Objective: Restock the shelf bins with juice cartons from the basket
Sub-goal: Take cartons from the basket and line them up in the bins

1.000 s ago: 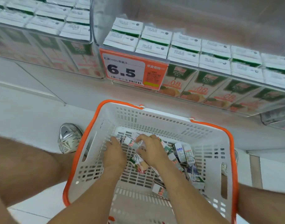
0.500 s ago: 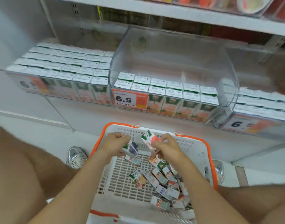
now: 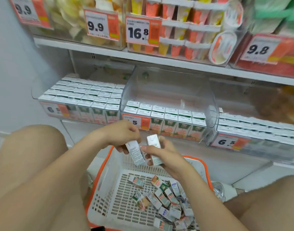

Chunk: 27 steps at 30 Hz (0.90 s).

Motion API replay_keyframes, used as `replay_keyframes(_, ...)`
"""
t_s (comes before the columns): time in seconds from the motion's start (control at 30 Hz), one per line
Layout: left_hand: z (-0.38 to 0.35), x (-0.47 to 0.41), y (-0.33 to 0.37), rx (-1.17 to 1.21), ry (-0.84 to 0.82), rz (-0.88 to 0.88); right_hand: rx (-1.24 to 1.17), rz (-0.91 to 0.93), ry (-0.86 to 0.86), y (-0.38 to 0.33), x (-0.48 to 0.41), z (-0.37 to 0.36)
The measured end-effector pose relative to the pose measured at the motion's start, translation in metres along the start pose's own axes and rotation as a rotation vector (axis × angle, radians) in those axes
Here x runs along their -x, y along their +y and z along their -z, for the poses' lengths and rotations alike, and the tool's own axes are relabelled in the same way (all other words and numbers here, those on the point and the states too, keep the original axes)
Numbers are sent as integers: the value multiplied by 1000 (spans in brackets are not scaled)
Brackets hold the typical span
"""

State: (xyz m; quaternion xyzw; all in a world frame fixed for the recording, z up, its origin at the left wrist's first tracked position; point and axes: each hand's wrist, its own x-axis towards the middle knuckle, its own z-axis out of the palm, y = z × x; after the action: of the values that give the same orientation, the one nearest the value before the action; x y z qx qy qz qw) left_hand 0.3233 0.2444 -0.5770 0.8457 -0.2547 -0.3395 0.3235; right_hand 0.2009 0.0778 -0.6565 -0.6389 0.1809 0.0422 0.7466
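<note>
My left hand (image 3: 121,135) grips one small juice carton (image 3: 136,154) and my right hand (image 3: 161,152) grips another (image 3: 154,150). Both cartons are held side by side above the far rim of the white basket with the orange rim (image 3: 101,177). Several more cartons (image 3: 166,197) lie loose in the basket's right half. Straight ahead is the clear middle shelf bin (image 3: 167,90); two front rows of cartons (image 3: 164,114) stand in it and its back part is bare.
A full bin of cartons (image 3: 83,95) is on the left and another (image 3: 256,129) on the right, each with a 6.5 price tag. The shelf above (image 3: 143,57) carries cups and packets. My bare knees (image 3: 34,164) flank the basket.
Both hands have come up out of the basket, each with a carton, toward the middle bin. The view has tilted up, so the upper shelf now shows.
</note>
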Motion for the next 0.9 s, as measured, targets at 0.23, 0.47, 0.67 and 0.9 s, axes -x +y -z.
replay_keyframes(0.23, 12, 12, 12, 485, 9, 75, 33, 168, 41, -10, 11, -14)
replay_keyframes(0.47, 12, 17, 17, 468, 20, -79, -301, 84, 151, -26, 5, 0)
replay_keyframes(0.67, 26, 17, 16, 527, 316, -106, -164, 157, 329, -40, -1, 10)
replay_keyframes(0.9, 67, 20, 7, 348, 543, -132, 12, 374, 357, -82, -2, -30)
